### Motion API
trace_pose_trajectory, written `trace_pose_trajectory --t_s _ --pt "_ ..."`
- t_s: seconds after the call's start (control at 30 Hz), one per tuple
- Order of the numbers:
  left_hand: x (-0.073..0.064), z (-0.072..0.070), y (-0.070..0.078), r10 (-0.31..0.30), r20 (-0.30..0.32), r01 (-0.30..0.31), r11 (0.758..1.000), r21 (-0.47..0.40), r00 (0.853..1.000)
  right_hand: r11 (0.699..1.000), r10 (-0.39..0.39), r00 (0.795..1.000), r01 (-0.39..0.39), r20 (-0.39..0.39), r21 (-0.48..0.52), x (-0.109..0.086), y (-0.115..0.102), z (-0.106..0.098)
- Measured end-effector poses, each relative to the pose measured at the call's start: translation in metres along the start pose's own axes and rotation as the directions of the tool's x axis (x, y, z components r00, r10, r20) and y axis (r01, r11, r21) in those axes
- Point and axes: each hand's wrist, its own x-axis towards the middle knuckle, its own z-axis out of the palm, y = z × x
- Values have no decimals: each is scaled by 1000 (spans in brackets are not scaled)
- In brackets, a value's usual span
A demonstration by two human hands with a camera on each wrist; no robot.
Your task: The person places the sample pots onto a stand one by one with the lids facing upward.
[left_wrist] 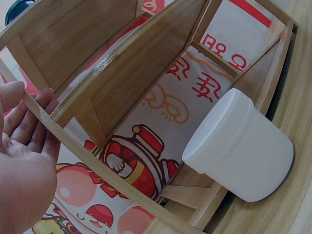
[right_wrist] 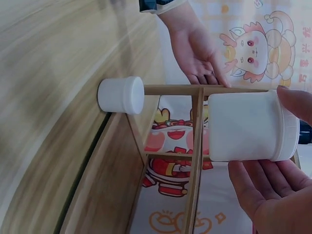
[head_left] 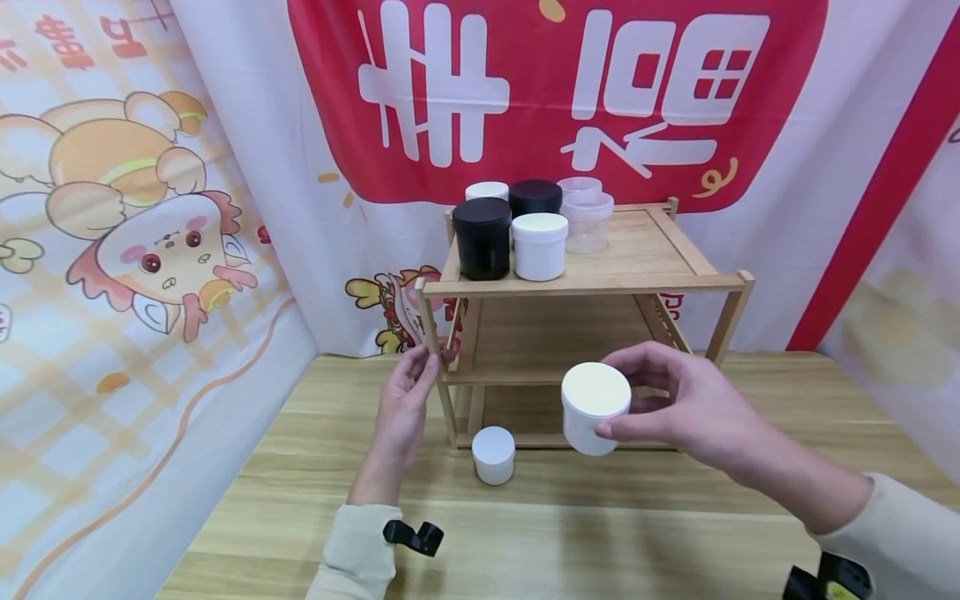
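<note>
My right hand (head_left: 690, 408) holds a white lidded jar (head_left: 595, 412) by its sides, thumb on one side and fingers on the other, in front of a wooden shelf rack (head_left: 585, 287). In the right wrist view, the thumb lies by the lid rim of this jar (right_wrist: 243, 127). My left hand (head_left: 405, 400) grips the rack's front left post (left_wrist: 78, 146), fingers passing behind it. A smaller white jar (head_left: 493, 456) stands upright on the table at the foot of the rack, right of my left hand; it looms large in the left wrist view.
On the top shelf stand black jars (head_left: 482, 240), white jars (head_left: 540, 247) and clear jars (head_left: 588, 221), grouped toward the left. Two lower shelves (head_left: 555, 333) lie beneath. Printed cloth (head_left: 247, 167) hangs behind and beside the wooden table (head_left: 525, 550).
</note>
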Motion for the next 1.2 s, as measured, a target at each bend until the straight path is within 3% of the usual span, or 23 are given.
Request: trace_pose_trajectory --t_s 0.23,0.7,1.0,1.2 --pt "-1 0 2 -11 11 11 1000 4 1000 998 14 999 -16 -34 -60 1 -9 -8" --pt "1 0 0 -3 3 3 1000 -1 1000 987 -9 983 -21 -184 -160 6 -34 -42" --pt "1 -1 -1 -13 -10 13 1000 -6 1000 995 -51 960 24 -274 -99 20 -61 -54" --pt "1 -1 -1 -12 -8 12 1000 -14 1000 995 -90 946 72 -311 -68 40 -79 -56"
